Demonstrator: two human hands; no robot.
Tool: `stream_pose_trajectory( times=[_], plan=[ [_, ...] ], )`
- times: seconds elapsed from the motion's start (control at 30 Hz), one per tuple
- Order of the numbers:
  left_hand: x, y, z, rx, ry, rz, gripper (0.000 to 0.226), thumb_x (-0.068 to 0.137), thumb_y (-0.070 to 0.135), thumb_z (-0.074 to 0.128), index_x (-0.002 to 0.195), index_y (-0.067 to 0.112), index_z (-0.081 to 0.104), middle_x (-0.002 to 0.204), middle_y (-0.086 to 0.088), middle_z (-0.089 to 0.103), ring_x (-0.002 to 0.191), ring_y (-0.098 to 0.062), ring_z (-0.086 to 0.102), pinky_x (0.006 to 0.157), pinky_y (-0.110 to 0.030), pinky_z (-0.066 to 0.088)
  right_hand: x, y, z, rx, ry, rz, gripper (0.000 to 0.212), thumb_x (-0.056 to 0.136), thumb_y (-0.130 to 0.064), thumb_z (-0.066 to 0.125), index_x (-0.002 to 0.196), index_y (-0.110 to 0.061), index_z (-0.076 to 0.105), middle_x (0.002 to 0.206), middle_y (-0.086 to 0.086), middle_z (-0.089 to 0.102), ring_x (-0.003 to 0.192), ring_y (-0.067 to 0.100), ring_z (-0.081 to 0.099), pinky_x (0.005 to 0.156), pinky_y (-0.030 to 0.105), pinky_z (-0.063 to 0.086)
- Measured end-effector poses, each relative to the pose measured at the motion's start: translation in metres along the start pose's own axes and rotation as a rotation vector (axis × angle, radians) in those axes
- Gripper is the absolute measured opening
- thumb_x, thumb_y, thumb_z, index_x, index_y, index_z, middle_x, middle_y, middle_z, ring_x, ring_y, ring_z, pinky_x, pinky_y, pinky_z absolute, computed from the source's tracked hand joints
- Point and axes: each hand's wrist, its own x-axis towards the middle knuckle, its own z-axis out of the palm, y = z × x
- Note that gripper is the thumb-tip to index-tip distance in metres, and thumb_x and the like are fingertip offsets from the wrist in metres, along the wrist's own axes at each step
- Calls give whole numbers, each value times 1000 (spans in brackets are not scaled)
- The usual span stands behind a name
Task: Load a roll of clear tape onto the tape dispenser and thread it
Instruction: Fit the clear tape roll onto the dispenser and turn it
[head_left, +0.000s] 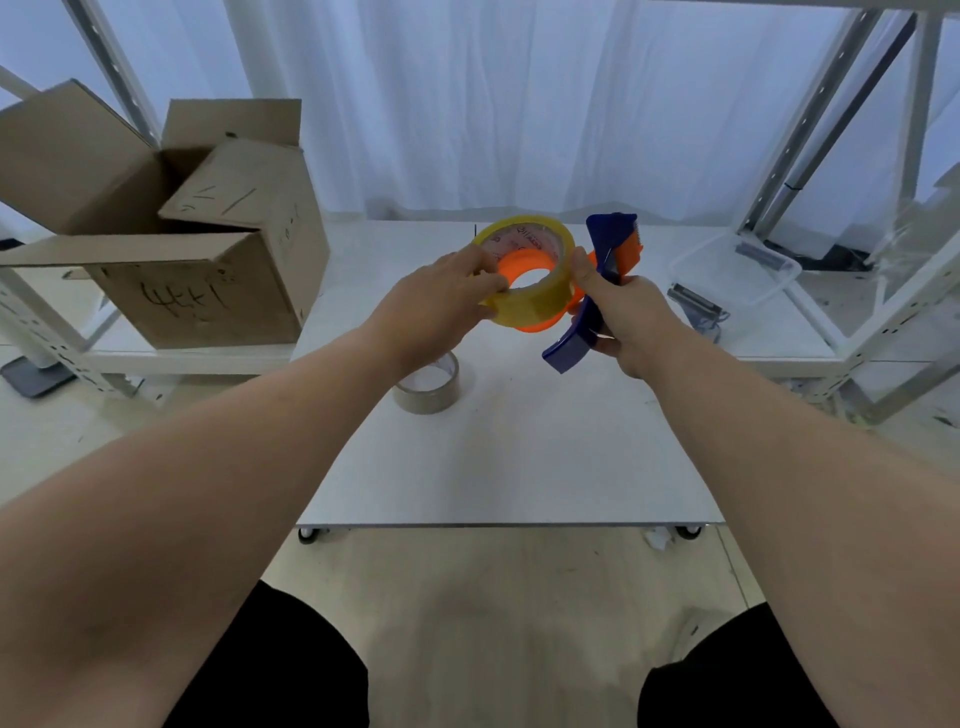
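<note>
While both bare arms are stretched out above a white table (519, 467), a roll of clear tape (530, 306) with a yellowish tint is held in the air between the two hands. The left hand (441, 306) is closed around the left side of the roll: its fingers (485, 270) are curled over the rim, and one fingertip is hooked into the hollow middle. The roll is seated on the orange hub (519, 262) of a tape dispenser (605, 236), and the hub is seen through the core, just right of the left fingertips. The dispenser's blue handle is gripped by the right hand (631, 317), whose fingers are wrapped round it, while the thumb (582, 270) is laid against the right edge of the roll. Beyond that thumb, the blue guard and the orange toothed end of the dispenser are pointed away from the person. Whether any tape is drawn toward the teeth cannot be told. Below the left wrist, a second roll (427, 389), pale in colour, is laid flat on the table. Well to the left of the left fingers, an open cardboard box (208, 291) marked with handwriting is set on a low shelf; to the right of the right hand, a clear plastic tub (737, 270) is placed
</note>
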Motion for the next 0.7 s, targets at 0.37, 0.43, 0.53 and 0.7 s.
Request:
stream_pose_trajectory(
  times=[0.37, 0.43, 0.53, 0.7],
  plan=[
    [4, 4, -3, 314, -30, 142, 32, 81, 14, 72, 112, 14, 66, 134, -14, 53, 106, -35, 63, 111, -60, 12, -2, -3, -5, 111, -37, 74, 44, 80, -41, 69, 110, -15, 49, 99, 5, 61, 93, 22, 60, 57, 28, 52],
    [5, 4, -3, 286, -41, 111, 33, 85, 18, 68, 117, 16, 63, 139, -11, 49, 115, -32, 58, 113, -56, 9, -1, -4, -4, 190, -44, 100, 45, 79, -39, 70, 111, -15, 50, 94, 4, 60, 91, 22, 59, 62, 31, 53],
    [3, 3, -4, 277, -26, 107, 33, 81, 18, 71, 114, 16, 66, 135, -13, 52, 114, -35, 57, 111, -57, 17, -1, -4, -1, 159, -53, 71, 43, 81, -34, 71, 113, -13, 51, 94, 5, 60, 93, 22, 60, 67, 31, 54],
    [2, 2, -4, -37, 32, 28, 40, 84, 29, 67, 121, 15, 60, 136, -11, 50, 118, -32, 52, 98, -41, 41, 3, -3, -1, 134, -2, -28, 31, 81, -21, 70, 106, -13, 53, 97, 5, 61, 92, 20, 61, 76, 32, 56]
  ],
)
